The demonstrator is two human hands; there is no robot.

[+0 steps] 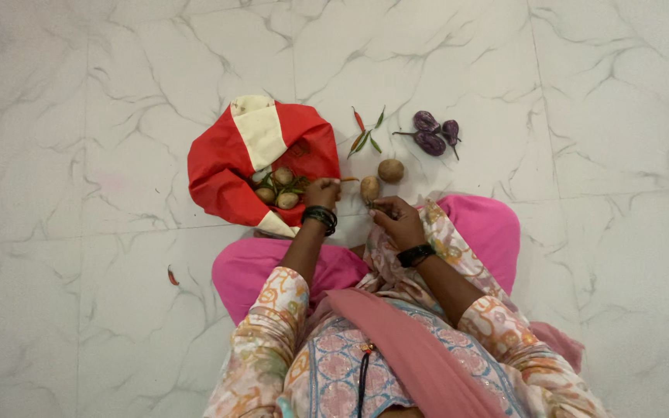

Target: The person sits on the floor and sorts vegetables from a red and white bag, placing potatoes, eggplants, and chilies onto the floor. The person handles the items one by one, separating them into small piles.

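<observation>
Vegetables are coming out of the red bag (230,155): left hand (321,192) pinches a chilli (348,179) at its mouth, right hand (396,219) fingers close on a potato (369,188) on the floor (79,232); next it likely joins the other potato (390,169).

One red-and-cream cloth bag (234,155) lies open on the floor (79,116). Inside it three potatoes (282,176) show, with some green chillies among them, too tangled to count. At 3 o'clock from the bag two more potatoes (390,170) lie on the floor. At 12 o'clock from these are about four loose chillies (365,133), red and green. At 2 o'clock, three purple brinjals (431,142). One lone red chilli (172,276) lies at 7 o'clock from the bag. Two hands (399,219), each with one dark wristband.
</observation>
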